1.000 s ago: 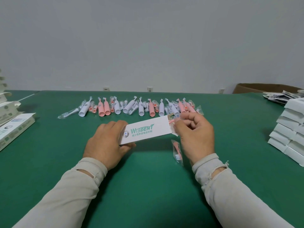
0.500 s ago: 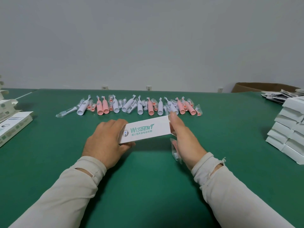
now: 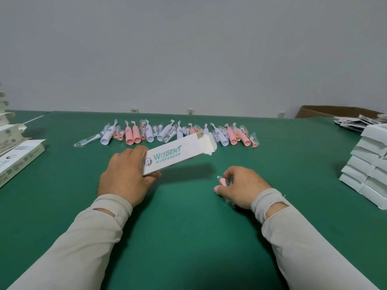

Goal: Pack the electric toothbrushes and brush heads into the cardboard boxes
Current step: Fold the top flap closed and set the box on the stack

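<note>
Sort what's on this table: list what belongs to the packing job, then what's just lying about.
Job:
- white box, end flaps open, held by the left hand
- bagged pink brush head, gripped by the right hand
- row of toothbrushes and brush heads
- stack of white boxes
- boxes at left

Lying about:
- leaflets
- brown carton

The table (image 3: pixel 188 237) is covered in flat dark green. The box (image 3: pixel 173 155) in the left hand (image 3: pixel 123 174) is white, with teal-green lettering and a small grey and blue round mark near one end; its open flaps show cream inside. The right hand (image 3: pixel 240 186) holds a brush head (image 3: pixel 222 182) that is pale pink in clear wrap. The row of toothbrushes (image 3: pixel 167 133) mixes salmon pink and pale lilac-white, with orange spots. Both sleeves (image 3: pixel 83 237) are beige. The stacked boxes (image 3: pixel 368 162) at right are white. The wall (image 3: pixel 188 49) is plain pale grey.
</note>
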A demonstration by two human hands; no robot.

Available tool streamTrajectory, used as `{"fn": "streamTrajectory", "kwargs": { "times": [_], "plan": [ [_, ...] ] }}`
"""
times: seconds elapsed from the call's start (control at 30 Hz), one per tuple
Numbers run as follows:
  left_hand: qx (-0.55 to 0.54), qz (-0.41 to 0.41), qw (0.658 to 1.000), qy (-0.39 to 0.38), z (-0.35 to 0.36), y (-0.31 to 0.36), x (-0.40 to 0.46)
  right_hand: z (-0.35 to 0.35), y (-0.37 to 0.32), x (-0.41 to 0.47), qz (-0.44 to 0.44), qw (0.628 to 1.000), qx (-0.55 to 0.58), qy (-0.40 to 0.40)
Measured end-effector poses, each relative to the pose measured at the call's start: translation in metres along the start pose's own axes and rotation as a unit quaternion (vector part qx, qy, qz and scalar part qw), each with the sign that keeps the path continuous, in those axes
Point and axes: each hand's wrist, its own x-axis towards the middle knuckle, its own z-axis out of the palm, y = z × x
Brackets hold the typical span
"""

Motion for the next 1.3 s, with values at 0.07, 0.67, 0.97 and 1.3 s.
{"fn": "streamTrajectory", "kwargs": {
  "times": [0.07,0.67,0.97,1.3],
  "plan": [
    [-0.002,-0.001,1.0,-0.002,-0.001,0.0,0.0,-0.004,-0.004,-0.006,0.003,1.0,-0.028,-0.003],
    [0.052,0.011,0.998,0.045,0.0,-0.003,0.001,-0.015,-0.01,-0.018,-0.194,0.905,0.218,0.309],
    [0.057,0.064,0.995,0.043,0.004,0.007,-0.002,-0.023,-0.012,-0.018,-0.145,0.927,0.059,0.341],
    [0.039,0.105,0.993,0.029,0.009,0.01,-0.005,-0.011,-0.023,-0.026,-0.198,0.926,0.164,0.277]
  ]
}}
